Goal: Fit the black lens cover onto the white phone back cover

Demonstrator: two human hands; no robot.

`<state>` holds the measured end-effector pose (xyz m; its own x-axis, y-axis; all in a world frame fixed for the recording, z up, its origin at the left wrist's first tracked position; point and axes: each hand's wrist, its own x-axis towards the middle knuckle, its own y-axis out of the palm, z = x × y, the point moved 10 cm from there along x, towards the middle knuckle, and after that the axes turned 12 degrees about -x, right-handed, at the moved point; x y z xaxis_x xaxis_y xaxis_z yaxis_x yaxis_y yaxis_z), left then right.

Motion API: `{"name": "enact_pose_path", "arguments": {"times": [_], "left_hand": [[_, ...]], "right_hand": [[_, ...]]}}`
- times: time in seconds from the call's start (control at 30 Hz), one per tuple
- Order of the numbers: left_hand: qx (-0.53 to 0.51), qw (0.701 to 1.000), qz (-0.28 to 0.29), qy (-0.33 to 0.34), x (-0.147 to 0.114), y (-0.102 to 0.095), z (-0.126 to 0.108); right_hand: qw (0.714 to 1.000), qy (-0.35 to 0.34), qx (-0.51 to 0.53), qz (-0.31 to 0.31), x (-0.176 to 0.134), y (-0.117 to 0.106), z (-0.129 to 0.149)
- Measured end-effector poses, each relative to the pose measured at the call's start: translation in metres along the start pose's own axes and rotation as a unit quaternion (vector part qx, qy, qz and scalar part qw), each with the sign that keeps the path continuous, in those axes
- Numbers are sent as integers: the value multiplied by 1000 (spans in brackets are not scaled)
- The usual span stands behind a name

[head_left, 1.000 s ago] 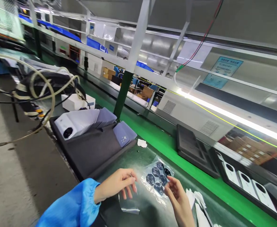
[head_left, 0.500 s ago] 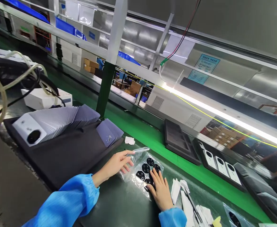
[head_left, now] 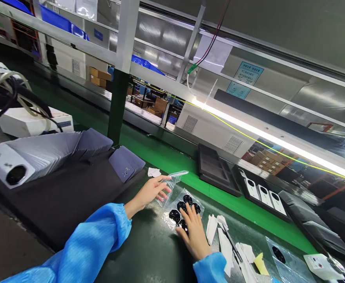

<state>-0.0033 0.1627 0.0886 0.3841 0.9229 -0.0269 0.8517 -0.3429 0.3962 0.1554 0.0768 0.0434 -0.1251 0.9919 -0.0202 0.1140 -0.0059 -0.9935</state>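
My left hand (head_left: 151, 192) pinches a thin clear plastic film (head_left: 172, 182), raised at an angle above the bench. Just right of it lies a clear plastic sheet (head_left: 168, 224) bearing several round black discs (head_left: 174, 215), shiny and marked with small cutouts. My right hand (head_left: 193, 232) is over the lower right discs with its fingers spread, and it covers part of them. Whether its fingertips press on the discs, I cannot tell. Beside this hand are white paper scraps (head_left: 211, 229) and a pair of dark tweezers (head_left: 232, 243).
On the left, a dark foam tray (head_left: 81, 196) carries rows of phone back covers (head_left: 6, 159). Beyond the green strip stand a black tray (head_left: 216, 169) and another with white covers (head_left: 263, 194). A bagged black disc (head_left: 278, 254) lies at right, near a white device (head_left: 319, 265).
The view has swung to the right. My left hand holds the film higher and more upright, farther from the disc sheet. My right hand stays over the discs, its fingers slightly shifted.
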Motion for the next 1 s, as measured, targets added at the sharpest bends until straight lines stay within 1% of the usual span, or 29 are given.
{"name": "enact_pose_path", "arguments": {"times": [0.07, 0.13, 0.27, 0.37, 0.47, 0.57, 0.63, 0.7, 0.77, 0.87, 0.93, 1.0], "left_hand": [[-3, 1000, 3, -5, 3, 3, 4], [-6, 1000, 7, -9, 6, 8, 7], [-9, 1000, -2, -10, 11, 10, 13], [-1, 1000, -24, -20, 11, 1, 24], [26, 998, -32, -37, 6, -10, 41], [86, 995, -29, -47, 1, -19, 53], [146, 988, -28, -50, -1, -23, 55], [222, 973, -28, -47, -3, -24, 53], [306, 951, -23, -32, -5, -20, 45], [423, 906, -16, 6, -11, -10, 32], [486, 873, -16, 27, -15, -4, 26], [534, 844, -19, 47, -19, 0, 22]], "right_hand": [[1000, -22, 5, 0, 2, 4, 16], [999, -43, 7, 5, 1, 7, 24], [996, -90, 10, 17, -11, 6, 19], [993, -117, 13, 19, -23, 2, 7], [991, -133, 24, -7, -33, -2, -3], [989, -142, 33, -39, -40, -5, -9], [988, -144, 34, -52, -39, -7, -8], [989, -128, 26, -66, -33, -12, -4], [990, -107, 17, -89, -22, -19, 6], [989, -98, 9, -113, 1, -26, 30], [988, -99, 9, -119, 15, -25, 46], [988, -91, 7, -125, 26, -21, 56]]}}
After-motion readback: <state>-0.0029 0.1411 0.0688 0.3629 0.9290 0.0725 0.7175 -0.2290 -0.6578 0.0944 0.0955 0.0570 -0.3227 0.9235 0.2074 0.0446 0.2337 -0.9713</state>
